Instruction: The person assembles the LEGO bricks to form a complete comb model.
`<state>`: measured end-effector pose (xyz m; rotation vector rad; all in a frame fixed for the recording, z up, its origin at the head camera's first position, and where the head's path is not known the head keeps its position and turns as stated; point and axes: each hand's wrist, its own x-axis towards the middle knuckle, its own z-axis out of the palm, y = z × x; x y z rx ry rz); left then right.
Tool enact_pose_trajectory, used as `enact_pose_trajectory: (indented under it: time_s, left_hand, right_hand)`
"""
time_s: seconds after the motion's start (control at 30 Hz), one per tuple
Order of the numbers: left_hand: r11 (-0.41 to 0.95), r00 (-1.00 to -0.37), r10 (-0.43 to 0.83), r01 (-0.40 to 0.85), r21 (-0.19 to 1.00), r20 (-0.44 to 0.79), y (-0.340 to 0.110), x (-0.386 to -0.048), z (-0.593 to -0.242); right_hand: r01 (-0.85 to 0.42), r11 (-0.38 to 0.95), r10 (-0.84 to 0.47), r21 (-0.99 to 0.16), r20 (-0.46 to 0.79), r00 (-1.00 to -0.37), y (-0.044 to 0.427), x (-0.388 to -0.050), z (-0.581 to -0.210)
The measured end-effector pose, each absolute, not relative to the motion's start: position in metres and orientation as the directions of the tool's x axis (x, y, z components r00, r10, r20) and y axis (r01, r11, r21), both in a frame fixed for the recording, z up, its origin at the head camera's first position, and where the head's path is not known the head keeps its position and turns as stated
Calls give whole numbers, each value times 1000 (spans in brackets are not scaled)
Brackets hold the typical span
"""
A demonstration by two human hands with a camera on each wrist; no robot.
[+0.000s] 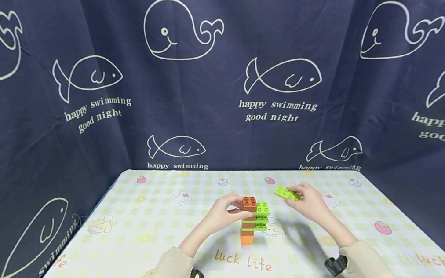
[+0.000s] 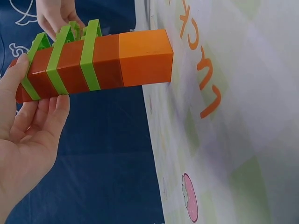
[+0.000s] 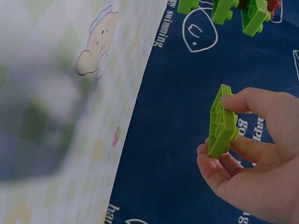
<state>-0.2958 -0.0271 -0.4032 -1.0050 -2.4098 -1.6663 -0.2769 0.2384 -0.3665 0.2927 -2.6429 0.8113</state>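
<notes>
A tower of toy building bricks stands at the middle of the table. Its lowest brick is orange; above it reddish-brown bricks alternate with flat lime-green bricks whose studded ends jut to the right. My left hand grips the tower near its top, thumb on one side and fingers on the other. To the right, apart from the tower, my right hand pinches a loose flat lime-green brick between thumb and fingers. That brick's hollow underside partly shows in the right wrist view.
A pale checked cloth with cartoon prints covers the table. Dark blue curtains with whale and fish drawings hang behind and at both sides. Black wrist devices sit by the sleeves.
</notes>
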Motion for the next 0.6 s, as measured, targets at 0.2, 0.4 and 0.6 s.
enact_pose_trajectory:
  time_s: [0.2, 0.4, 0.6]
  left_hand:
    - [199, -780, 493, 533, 822, 387, -29, -296, -403]
    - [207, -786, 489, 526, 825, 378, -28, -296, -403]
    - [196, -782, 488, 530, 825, 387, -28, -296, -404]
  right_hand:
    - [-321, 815, -108, -482, 419, -902, 233, -275, -361]
    - [-344, 808, -122, -478, 436, -892, 228, -273, -356]
    - [-371, 799, -139, -473, 455, -880, 223, -270, -353]
